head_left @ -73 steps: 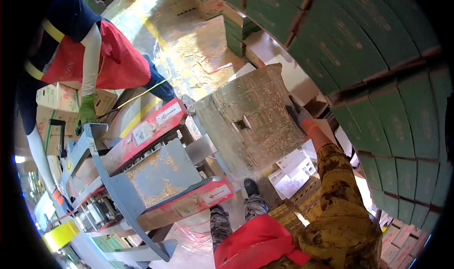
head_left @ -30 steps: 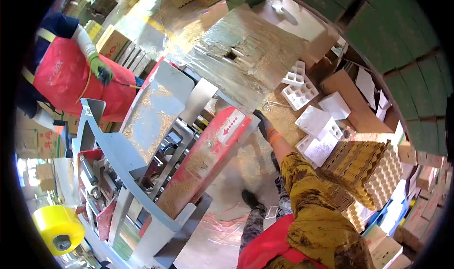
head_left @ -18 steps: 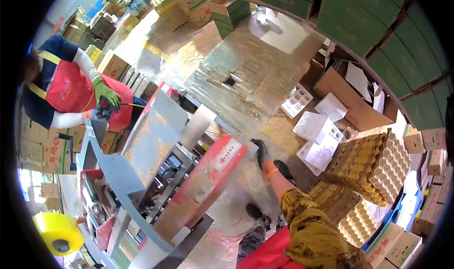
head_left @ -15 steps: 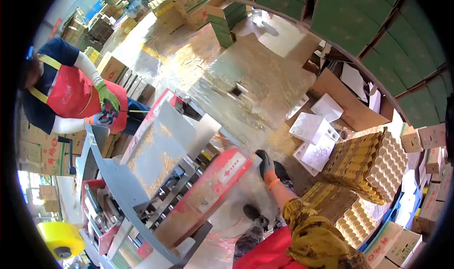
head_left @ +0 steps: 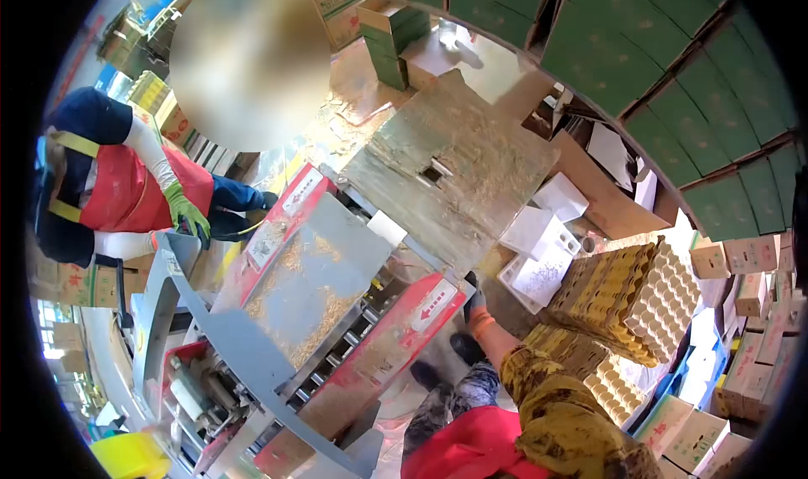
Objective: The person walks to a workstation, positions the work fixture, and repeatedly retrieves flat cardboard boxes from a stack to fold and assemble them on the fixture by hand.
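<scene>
My right hand (head_left: 475, 300), in a dark glove with an orange cuff, is by the near end of the machine's red side rail (head_left: 438, 298). It is close to or touching the rail end; I cannot tell which. Its fingers are mostly hidden, and nothing held can be made out. My left hand is out of view. Between the machine's two red rails lies a grey plate (head_left: 324, 260) strewn with wood shavings. A small white block (head_left: 387, 228) sits at the plate's far corner. Metal rollers (head_left: 341, 353) run along the near rail.
Across the machine stands a co-worker in a red apron (head_left: 147, 193), one green glove (head_left: 187, 210) lowered near the grey frame (head_left: 223, 332). Stacked egg trays (head_left: 623, 302) and white foam pieces (head_left: 543, 256) lie right. A worn board (head_left: 446, 167) is beyond. Green cartons (head_left: 648, 50) line the back.
My view has shifted, and my right hand now appears closer to the rail end. The co-worker's hands, together earlier, have moved apart and down toward the machine frame.
</scene>
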The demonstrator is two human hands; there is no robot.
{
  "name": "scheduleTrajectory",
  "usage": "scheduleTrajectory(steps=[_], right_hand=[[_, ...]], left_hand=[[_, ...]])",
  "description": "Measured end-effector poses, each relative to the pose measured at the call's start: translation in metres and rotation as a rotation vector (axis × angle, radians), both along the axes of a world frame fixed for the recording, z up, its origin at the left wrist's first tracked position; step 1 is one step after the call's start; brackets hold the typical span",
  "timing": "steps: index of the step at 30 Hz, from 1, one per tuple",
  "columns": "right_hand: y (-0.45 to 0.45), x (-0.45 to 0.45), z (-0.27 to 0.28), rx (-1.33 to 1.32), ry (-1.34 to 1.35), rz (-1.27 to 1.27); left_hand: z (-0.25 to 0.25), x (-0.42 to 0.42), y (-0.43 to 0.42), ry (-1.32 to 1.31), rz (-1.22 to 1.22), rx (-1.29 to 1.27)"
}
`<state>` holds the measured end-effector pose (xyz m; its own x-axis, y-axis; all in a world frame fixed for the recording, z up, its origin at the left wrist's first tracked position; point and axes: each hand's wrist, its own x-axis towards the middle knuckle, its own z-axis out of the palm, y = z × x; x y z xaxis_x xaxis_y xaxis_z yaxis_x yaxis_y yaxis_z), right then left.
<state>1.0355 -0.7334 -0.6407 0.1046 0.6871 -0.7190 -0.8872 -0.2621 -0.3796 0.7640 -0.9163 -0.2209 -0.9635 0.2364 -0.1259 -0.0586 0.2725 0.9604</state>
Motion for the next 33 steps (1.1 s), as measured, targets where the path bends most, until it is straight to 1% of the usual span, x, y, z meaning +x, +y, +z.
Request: scheduleTrajectory(steps=[2, 3, 4, 5, 9, 11, 13, 14, 16, 17, 18, 21, 22, 23, 24, 25, 26, 27, 28, 29, 30, 31, 32, 33], right_hand=[[0.002, 0.006, 0.003, 0.01, 0.065, 0.049], [0.004, 0.008, 0.021, 0.013, 0.044, 0.06], [0.012, 0.006, 0.056, 0.007, 0.021, 0.065], [0.014, 0.007, 0.072, 0.006, -0.003, 0.072], [0.006, 0.012, 0.06, 0.054, -0.031, 0.106], [0.01, 0.013, 0.069, -0.002, -0.144, 0.17], [0.001, 0.023, 0.03, -0.029, -0.173, 0.168], [0.003, 0.034, 0.007, -0.166, 0.06, 0.078], [-0.01, 0.058, 0.029, 0.023, -0.656, 0.401], [-0.004, 0.064, 0.083, -0.01, -0.746, 0.465], [-0.003, 0.066, 0.123, -0.05, -0.843, 0.517], [-0.009, 0.078, 0.143, 0.029, -0.814, 0.511], [-0.004, 0.082, 0.159, 0.056, -0.797, 0.491], [0.0, 0.083, 0.187, 0.088, -0.77, 0.495], [0.003, 0.078, 0.21, 0.127, -0.73, 0.525], [0.003, 0.075, 0.221, 0.211, -0.705, 0.569], [0.0, 0.07, 0.231, 0.296, -0.676, 0.619], [-0.004, 0.056, 0.252, 0.273, -0.737, 0.646], [-0.009, 0.041, 0.268, 0.258, -0.806, 0.656], [-0.022, 0.026, 0.273, 0.231, -0.804, 0.604], [-0.038, 0.019, 0.273, 0.2, -0.808, 0.544], [-0.059, 0.023, 0.25, 0.323, -0.885, 0.569], [-0.079, 0.009, 0.227, 0.444, -0.977, 0.575], [-0.105, 0.004, 0.233, 0.28, -0.968, 0.763]], left_hand=[[-0.001, 0.0, 0.001, 0.107, 0.014, -0.129], [-0.001, -0.003, 0.0, 0.103, 0.023, -0.137], [0.002, -0.007, 0.002, 0.1, 0.029, -0.152], [0.002, -0.01, 0.0, 0.099, 0.037, -0.164], [0.01, -0.02, -0.012, 0.104, 0.062, -0.208], [0.015, -0.021, -0.024, 0.106, 0.078, -0.202], [0.021, -0.017, -0.042, 0.103, 0.101, -0.194], [0.026, -0.015, -0.053, 0.101, 0.113, -0.191], [0.035, -0.01, -0.075, 0.094, 0.136, -0.199], [0.039, -0.008, -0.085, 0.089, 0.142, -0.196], [0.041, -0.004, -0.096, 0.084, 0.153, -0.2], [0.048, 0.0, -0.119, 0.081, 0.175, -0.194], [0.028, -0.008, -0.134, 0.129, 0.141, -0.071], [0.049, -0.001, -0.114, -0.124, 0.057, 0.12], [0.017, -0.019, -0.141, -0.143, 0.207, -0.008], [0.07, 0.009, -0.101, -0.295, 0.254, 0.088], [0.048, -0.004, -0.122, -0.258, 0.121, 0.067], [0.049, -0.004, -0.139, -0.194, -0.146, 0.046], [0.025, -0.015, -0.166, -0.142, -0.279, 0.142], [0.018, -0.026, -0.179, 0.033, -0.371, -0.016], [0.039, -0.027, -0.186, 0.146, -0.344, -0.222], [0.038, -0.032, -0.212, 0.04, -0.441, -0.217], [0.029, -0.063, -0.239, -0.077, -0.558, -0.196], [0.027, -0.072, -0.272, -0.138, -0.53, -0.199]])
